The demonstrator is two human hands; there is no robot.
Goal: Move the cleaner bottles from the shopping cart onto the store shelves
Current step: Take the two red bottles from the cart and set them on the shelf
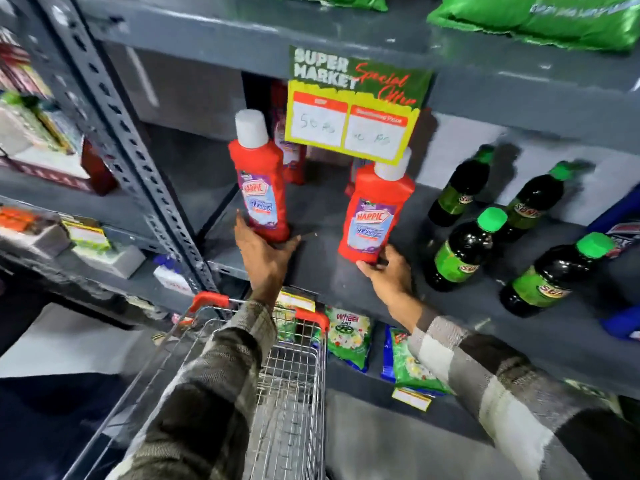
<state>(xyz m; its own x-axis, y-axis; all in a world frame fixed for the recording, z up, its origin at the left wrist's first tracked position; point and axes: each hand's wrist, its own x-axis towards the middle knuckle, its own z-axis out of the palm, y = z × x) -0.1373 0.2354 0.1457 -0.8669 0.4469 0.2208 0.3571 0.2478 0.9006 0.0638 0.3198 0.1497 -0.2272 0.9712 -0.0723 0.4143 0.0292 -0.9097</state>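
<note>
Two red cleaner bottles with white caps are at the grey shelf (318, 258). My left hand (263, 254) grips the base of the left bottle (259, 181), which stands upright on the shelf. My right hand (388, 271) holds the bottom of the right bottle (375, 209), tilted slightly, near the shelf's front edge. More red bottles (291, 150) stand behind, partly hidden by a price sign. The wire shopping cart (291, 382) with red handle corners is below my arms; its visible part shows no bottles.
A green and yellow special-offer sign (353, 109) hangs from the shelf above. Several dark bottles with green caps (464, 251) stand to the right. Green detergent packets (349, 334) lie on the lower shelf. A perforated grey upright (138, 154) borders the left.
</note>
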